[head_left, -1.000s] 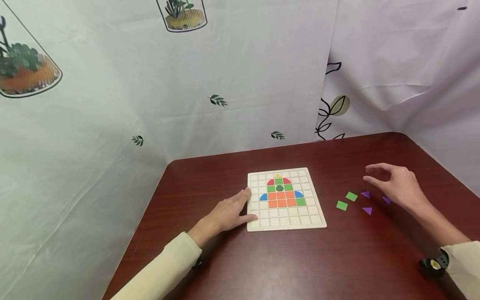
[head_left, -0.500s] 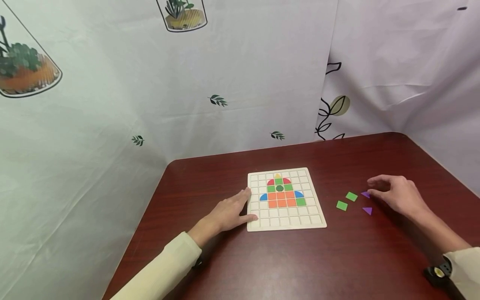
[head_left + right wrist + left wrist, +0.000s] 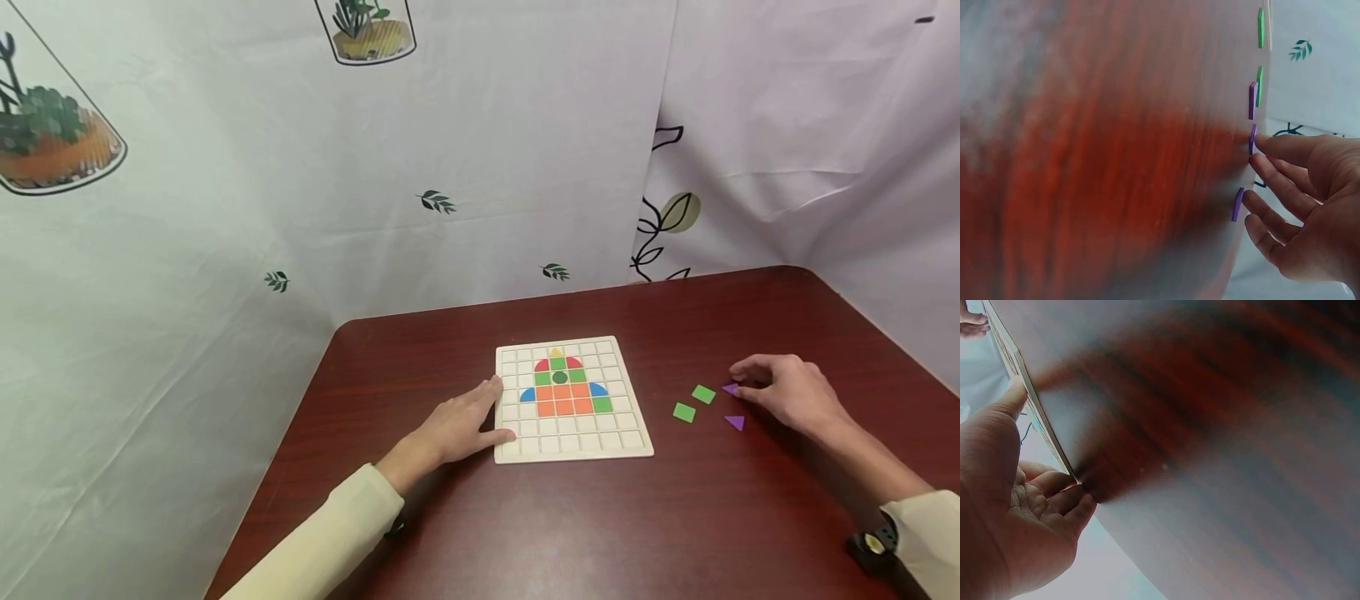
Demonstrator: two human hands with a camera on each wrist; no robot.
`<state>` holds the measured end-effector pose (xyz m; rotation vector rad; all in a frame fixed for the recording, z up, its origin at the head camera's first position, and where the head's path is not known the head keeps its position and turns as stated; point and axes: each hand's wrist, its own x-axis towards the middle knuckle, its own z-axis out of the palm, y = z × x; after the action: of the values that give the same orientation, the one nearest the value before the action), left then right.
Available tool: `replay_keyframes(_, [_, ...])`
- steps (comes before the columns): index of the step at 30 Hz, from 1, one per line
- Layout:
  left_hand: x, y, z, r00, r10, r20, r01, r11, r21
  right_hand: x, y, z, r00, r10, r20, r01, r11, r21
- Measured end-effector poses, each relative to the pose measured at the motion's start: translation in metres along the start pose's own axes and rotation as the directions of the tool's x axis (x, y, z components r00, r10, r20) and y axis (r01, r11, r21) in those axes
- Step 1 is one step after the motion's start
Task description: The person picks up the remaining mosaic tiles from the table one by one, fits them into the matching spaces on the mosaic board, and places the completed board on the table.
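Observation:
My left hand [image 3: 456, 423] lies spread at the left edge of a white gridded puzzle board [image 3: 573, 444], its thumb over the near corner. In the left wrist view, the fingertips [image 3: 1085, 497] touch the board's side [image 3: 1047, 425]. Coloured tiles on the board form a rocket-like shape with an orange middle [image 3: 564, 391]. To the right, my right hand [image 3: 797, 393] is low over the table, its thumb right at a purple triangle tile [image 3: 728, 388]. The index finger curves beyond it. Another purple triangle [image 3: 736, 422] lies nearer me. A third purple tile [image 3: 1238, 205] lies beneath the other fingers.
Two green square tiles [image 3: 703, 393] lie between the board and the right hand. The dark red-brown wooden table [image 3: 570, 533] has a rounded far edge. White cloth [image 3: 480, 125] with plant prints hangs behind it. A dark band-mounted device [image 3: 873, 542] is on the right wrist.
My right hand has come down to the purple triangles and shifted slightly left, covering the one at the right in the head view. The left hand and board have stayed in place.

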<state>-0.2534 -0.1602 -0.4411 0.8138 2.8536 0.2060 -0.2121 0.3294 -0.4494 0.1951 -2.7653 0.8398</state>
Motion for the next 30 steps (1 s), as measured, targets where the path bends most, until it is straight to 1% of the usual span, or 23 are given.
replay_keyframes(9, [0.0003,0.0002,-0.0003,1.0,-0.008,-0.004,0.008,1.0,-0.001,0.0024,-0.0027,-0.0013,1.0,0.006,0.019,-0.005,0.999,-0.045])
replay_keyframes(16, [-0.0001,0.0002,-0.0001,1.0,-0.005,-0.003,0.005,1.0,-0.001,0.0023,-0.0048,-0.0021,0.999,0.006,0.041,-0.003,0.999,-0.052])
replay_keyframes(27, [0.0003,0.0005,-0.0003,1.0,-0.006,-0.005,0.006,1.0,0.003,0.0041,-0.0075,-0.0021,0.999,-0.016,0.03,0.018,0.998,-0.061])
replay_keyframes(30, [0.0002,0.0007,-0.0004,1.0,-0.004,-0.005,0.004,1.0,0.004,0.0048,-0.007,-0.0016,0.999,-0.034,0.02,0.036,0.998,-0.058])
